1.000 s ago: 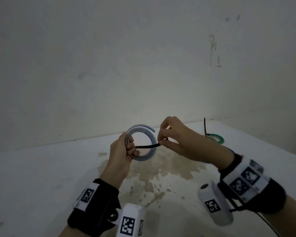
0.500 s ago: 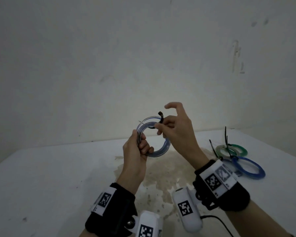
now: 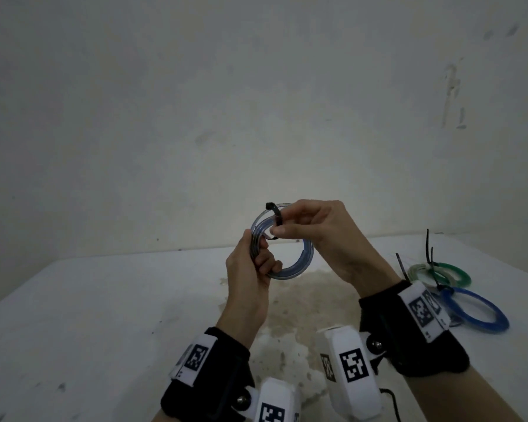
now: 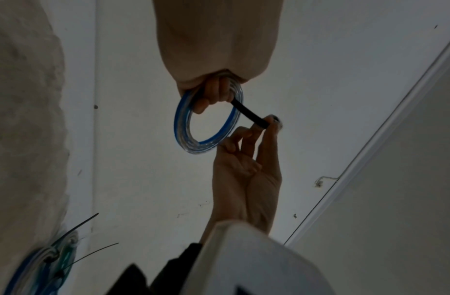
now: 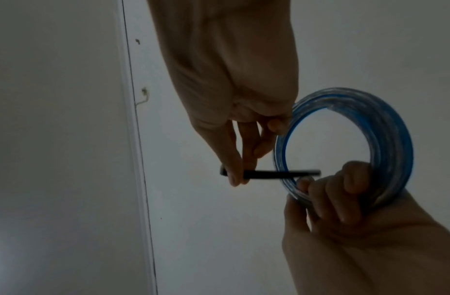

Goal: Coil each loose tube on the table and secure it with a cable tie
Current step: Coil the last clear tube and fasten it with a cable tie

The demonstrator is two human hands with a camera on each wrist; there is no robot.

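Left hand (image 3: pixel 250 271) gripped the clear-blue coil (image 3: pixel 299 263), held up above the table (image 3: pixel 73 315), fingers curled round its left side. Right hand (image 3: pixel 320 236) pinched the black cable tie (image 3: pixel 276 216), looped over the coil's top; not yet cinched, by the look of it. Far right on the table lay a tied blue coil (image 3: pixel 482 321) and, beyond it, a tied green coil (image 3: pixel 457 274), apparently finished. No loose tubes in view.

My two hands are lifted above the table (image 3: pixel 73 315), so the room under them is free. Obstacles lie only near the right edge: a green coil (image 3: pixel 451 271), a whitish coil (image 3: pixel 415 271) and a blue coil (image 3: pixel 476 310), with black cable ties (image 3: pixel 429 248) standing up from them
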